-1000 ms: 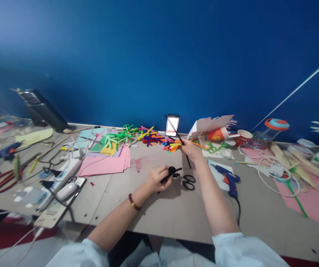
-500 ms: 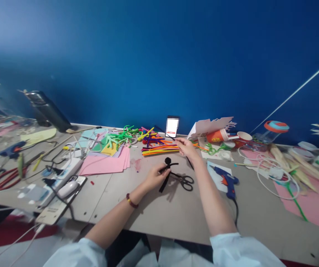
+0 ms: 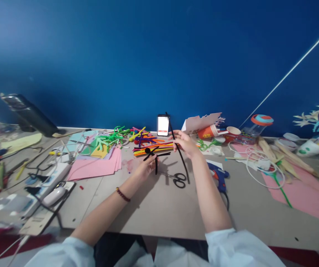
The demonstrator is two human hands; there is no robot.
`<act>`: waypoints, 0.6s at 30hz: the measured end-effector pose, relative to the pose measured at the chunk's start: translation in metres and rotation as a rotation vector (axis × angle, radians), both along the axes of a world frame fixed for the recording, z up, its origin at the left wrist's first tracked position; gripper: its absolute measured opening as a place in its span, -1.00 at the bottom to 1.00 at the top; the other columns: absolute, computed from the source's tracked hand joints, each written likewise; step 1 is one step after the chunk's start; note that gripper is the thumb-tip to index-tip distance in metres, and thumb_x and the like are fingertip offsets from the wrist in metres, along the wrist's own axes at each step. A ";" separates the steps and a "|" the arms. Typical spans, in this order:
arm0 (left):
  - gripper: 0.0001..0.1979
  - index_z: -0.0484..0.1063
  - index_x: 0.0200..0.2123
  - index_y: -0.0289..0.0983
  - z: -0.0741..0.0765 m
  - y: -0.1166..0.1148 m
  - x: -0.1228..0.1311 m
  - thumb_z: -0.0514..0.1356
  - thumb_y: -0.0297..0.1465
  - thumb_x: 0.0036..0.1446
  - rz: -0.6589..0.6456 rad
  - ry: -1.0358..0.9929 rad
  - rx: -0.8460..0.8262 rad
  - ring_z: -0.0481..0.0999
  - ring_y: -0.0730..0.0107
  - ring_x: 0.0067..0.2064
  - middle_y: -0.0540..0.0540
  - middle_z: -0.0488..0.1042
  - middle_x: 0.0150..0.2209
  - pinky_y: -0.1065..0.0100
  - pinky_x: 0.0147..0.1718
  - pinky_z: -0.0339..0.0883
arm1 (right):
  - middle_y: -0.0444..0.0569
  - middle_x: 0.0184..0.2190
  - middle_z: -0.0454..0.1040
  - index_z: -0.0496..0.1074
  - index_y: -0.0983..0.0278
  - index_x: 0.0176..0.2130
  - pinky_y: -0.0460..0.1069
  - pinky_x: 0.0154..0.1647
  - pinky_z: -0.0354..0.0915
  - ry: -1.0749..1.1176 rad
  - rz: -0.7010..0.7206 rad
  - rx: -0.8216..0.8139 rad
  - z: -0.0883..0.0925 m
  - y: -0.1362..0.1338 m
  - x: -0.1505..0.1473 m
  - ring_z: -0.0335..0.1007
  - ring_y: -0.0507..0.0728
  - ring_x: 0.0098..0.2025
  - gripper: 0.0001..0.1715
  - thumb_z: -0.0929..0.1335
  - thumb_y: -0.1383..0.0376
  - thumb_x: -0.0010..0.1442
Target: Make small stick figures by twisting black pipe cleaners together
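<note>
A small black pipe-cleaner figure (image 3: 156,160) with a round head is pinched in my left hand (image 3: 145,168), just above the table. My fingers cover part of its body. My right hand (image 3: 187,145), to the right and slightly farther away, grips one long black pipe cleaner (image 3: 182,160). That pipe cleaner slants from in front of the phone down to the right, apart from the figure. Black-handled scissors (image 3: 179,181) lie on the table between my forearms, blades pointing left.
Bundled coloured pipe cleaners (image 3: 141,152) lie beyond my hands, near a propped phone (image 3: 163,126). Pink paper (image 3: 92,167) and a power strip (image 3: 46,189) are left. A blue glue gun (image 3: 219,176) sits beside my right forearm; a paper cup (image 3: 208,131) lies behind.
My left hand has turned the figure, so its limbs show more clearly. The long pipe cleaner in my right hand now stands up higher. The whole view has shifted slightly right.
</note>
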State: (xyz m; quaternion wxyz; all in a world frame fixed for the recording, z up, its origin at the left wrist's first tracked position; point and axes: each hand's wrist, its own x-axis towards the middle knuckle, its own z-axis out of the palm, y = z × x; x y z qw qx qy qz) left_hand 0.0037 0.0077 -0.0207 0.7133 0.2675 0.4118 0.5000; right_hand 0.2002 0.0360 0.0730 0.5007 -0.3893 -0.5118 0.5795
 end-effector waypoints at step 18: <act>-0.80 0.46 -0.36 -0.33 -0.010 0.038 0.017 0.36 -0.48 -0.13 -0.079 -0.258 0.030 0.43 0.57 -0.53 0.01 0.51 -0.50 0.50 -0.49 0.28 | -0.15 -0.55 0.41 0.45 0.30 -0.26 -0.19 -0.80 -0.21 0.134 0.051 -0.222 -0.013 0.004 -0.023 -0.05 -0.14 -0.72 -0.59 0.42 0.02 0.04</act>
